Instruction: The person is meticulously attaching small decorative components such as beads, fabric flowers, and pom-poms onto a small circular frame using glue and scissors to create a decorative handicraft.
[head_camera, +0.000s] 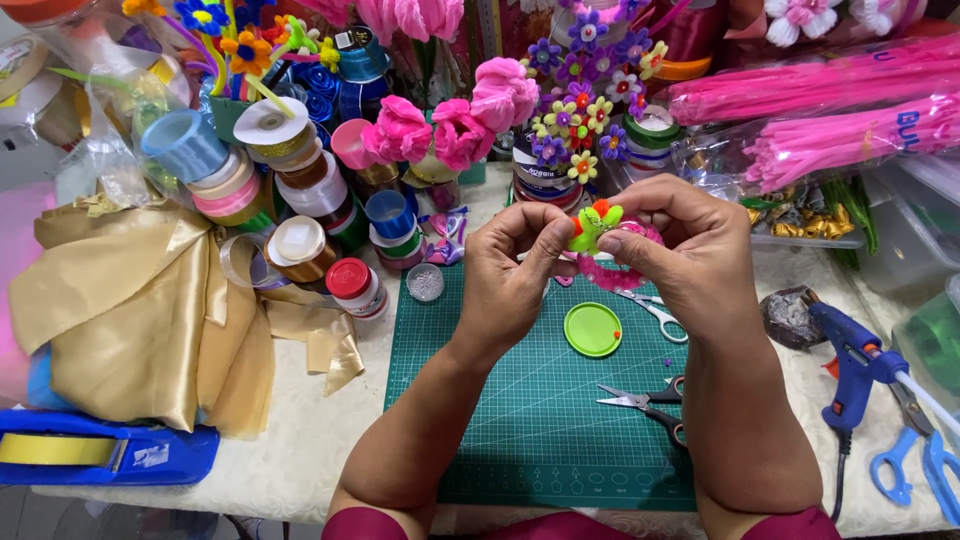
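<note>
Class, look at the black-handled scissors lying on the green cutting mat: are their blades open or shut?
Open. The black-handled scissors lie flat on the green cutting mat with the two blades spread apart in a narrow V, tips pointing left.

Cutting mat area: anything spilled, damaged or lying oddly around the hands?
Nothing spilled or broken. The left hand and right hand pinch a green and pink pipe-cleaner flower over the green cutting mat. A green lid lies loose there, and black-handled scissors lie open.

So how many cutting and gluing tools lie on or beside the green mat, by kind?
Scissors: 3 (white-handled, black-handled, blue-handled)
Blue glue gun: 1
Total: 4
</note>
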